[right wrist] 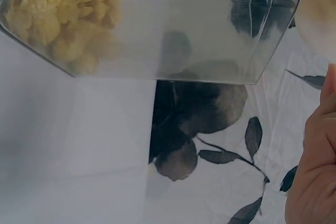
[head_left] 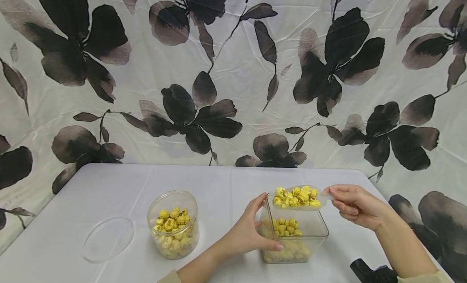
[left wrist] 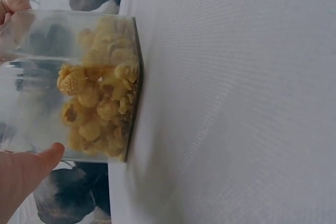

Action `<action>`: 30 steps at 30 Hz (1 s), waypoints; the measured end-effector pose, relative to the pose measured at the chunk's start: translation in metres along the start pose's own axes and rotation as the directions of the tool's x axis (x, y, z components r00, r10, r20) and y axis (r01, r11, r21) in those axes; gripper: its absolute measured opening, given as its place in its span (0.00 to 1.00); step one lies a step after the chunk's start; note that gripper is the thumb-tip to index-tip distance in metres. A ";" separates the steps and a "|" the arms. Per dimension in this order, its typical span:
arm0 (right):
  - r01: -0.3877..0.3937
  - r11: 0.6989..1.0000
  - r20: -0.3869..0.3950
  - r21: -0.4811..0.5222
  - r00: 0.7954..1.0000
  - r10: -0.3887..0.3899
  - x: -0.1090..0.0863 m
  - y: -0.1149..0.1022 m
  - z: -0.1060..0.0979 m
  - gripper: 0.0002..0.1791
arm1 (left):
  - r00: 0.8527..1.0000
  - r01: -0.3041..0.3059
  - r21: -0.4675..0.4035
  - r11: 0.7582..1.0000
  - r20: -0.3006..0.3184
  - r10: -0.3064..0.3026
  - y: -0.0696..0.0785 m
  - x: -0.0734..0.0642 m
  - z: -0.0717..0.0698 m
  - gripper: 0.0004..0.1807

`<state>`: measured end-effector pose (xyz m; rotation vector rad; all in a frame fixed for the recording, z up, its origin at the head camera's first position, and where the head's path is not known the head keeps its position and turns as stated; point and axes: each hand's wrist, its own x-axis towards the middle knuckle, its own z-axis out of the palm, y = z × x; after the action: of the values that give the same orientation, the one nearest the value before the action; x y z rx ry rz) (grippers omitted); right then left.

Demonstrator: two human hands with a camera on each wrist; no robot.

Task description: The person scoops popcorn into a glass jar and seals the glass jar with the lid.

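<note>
In the head view my left hand (head_left: 248, 234) holds a clear square container (head_left: 314, 229) from its left side, thumb on the front wall and fingers at the far rim. Yellow popcorn (head_left: 286, 227) fills the container's lower part. Over its open top my right hand (head_left: 360, 206) pinches the short handle of a translucent scoop (head_left: 322, 200). The scoop is heaped with popcorn (head_left: 297, 196) and lies roughly level. From the left wrist, the thumb (left wrist: 44, 162) shows against the container wall. The right wrist view catches only the scoop's pale edge (right wrist: 321, 22) beside the container.
Left of the container stands a round clear jar (head_left: 152, 210), uncovered and partly filled with popcorn. A clear round lid (head_left: 108, 239) lies flat farther left on the white table (head_left: 215, 185). Near the right forearm is a black object (head_left: 373, 271). Floral cloth (head_left: 262, 92) hangs behind.
</note>
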<state>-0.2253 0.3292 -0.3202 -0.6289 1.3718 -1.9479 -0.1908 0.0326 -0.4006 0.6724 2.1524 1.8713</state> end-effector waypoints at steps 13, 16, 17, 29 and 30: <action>0.018 1.000 0.016 0.021 1.000 -0.019 0.006 -0.004 0.004 0.21 | 0.999 -0.018 -0.023 1.000 -0.031 0.018 0.010 -0.009 -0.009 0.58; 0.024 0.999 0.017 0.025 1.000 -0.025 0.008 -0.004 0.006 0.21 | 0.999 -0.016 -0.037 0.999 -0.035 0.015 0.013 -0.013 -0.014 0.57; 0.027 0.999 0.018 0.024 0.999 -0.028 0.009 -0.004 0.007 0.21 | 0.999 -0.020 -0.039 0.999 -0.037 0.018 0.014 -0.014 -0.016 0.57; 0.019 0.999 -0.003 0.038 1.000 -0.019 0.014 -0.011 0.015 0.20 | 0.993 -0.066 -0.061 0.996 -0.101 0.059 0.035 -0.031 -0.030 0.54; 0.020 0.999 -0.003 0.039 1.000 -0.019 0.014 -0.011 0.015 0.20 | 0.992 -0.071 -0.054 0.996 -0.106 0.065 0.037 -0.032 -0.032 0.54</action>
<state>-0.2266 0.3114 -0.3044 -0.6234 1.3307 -1.9868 -0.1700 -0.0069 -0.3633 0.6577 2.1539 2.0378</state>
